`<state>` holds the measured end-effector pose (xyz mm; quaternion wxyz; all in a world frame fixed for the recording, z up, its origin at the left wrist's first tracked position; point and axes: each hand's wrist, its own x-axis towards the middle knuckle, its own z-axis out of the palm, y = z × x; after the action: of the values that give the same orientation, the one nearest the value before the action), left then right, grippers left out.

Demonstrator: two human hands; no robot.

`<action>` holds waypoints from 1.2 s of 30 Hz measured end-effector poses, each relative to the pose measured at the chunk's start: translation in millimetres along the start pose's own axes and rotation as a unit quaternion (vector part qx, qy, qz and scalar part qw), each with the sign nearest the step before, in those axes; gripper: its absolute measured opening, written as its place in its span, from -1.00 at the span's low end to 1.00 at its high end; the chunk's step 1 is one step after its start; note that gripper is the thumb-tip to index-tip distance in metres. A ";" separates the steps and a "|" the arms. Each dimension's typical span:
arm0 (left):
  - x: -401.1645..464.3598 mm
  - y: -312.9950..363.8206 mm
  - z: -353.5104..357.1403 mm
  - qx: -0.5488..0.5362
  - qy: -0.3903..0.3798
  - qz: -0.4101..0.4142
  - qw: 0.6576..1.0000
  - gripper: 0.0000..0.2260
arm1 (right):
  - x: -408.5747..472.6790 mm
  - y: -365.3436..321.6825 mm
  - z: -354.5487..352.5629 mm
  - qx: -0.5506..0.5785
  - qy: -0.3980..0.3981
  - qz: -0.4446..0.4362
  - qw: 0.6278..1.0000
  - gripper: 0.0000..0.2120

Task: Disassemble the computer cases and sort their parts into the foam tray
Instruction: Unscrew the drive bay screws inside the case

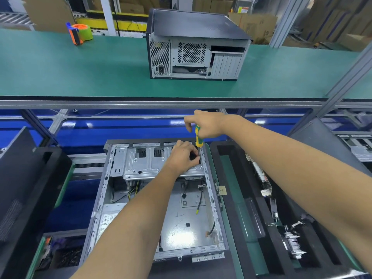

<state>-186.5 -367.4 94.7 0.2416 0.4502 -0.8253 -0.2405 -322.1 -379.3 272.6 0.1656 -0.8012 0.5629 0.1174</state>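
Note:
An open grey computer case [181, 228] lies on its side in front of me, with a metal drive cage [149, 162] at its far end and loose cables inside. My right hand [205, 125] grips a yellow-green screwdriver [198, 137] upright over the cage's far right corner. My left hand [184, 156] rests on the cage there, its fingers curled round a small black part beside the screwdriver's shaft. The screwdriver's tip is hidden behind my left hand. To the right lies the black foam tray [261, 218] with boards and small parts in its slots.
A second, closed computer case [197, 47] stands on the green shelf [80, 73] above. An orange tape dispenser [79, 33] sits at the shelf's far left. A black panel [20, 178] leans at the left. A bin of screws [64, 256] is at the lower left.

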 end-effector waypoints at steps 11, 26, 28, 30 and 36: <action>-1.0 1.7 -0.7 0.016 -0.003 0.005 1.000 -0.82 | -1.7 1.5 -1.6 -0.118 0.033 -0.012 0.992 -0.92; -1.3 0.7 -0.8 0.013 -0.006 0.002 1.000 -0.82 | -0.1 5.3 -1.2 -0.061 0.022 0.004 0.998 -0.94; -1.3 0.2 -0.8 0.014 -0.003 0.004 1.000 -0.82 | -0.4 3.9 -0.4 -0.028 0.020 -0.007 0.999 -0.91; -1.3 0.4 -0.6 0.013 -0.003 0.005 1.000 -0.81 | -1.7 2.0 -0.4 0.023 0.017 -0.019 0.999 -0.75; 0.4 -0.1 0.2 0.022 -0.005 0.008 1.000 -0.82 | -3.0 5.2 3.5 0.027 0.011 -0.038 0.999 -0.65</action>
<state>-186.7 -367.7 94.5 0.2296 0.4478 -0.8350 -0.2224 -327.9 -377.0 269.8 0.1849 -0.8186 0.5368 0.0870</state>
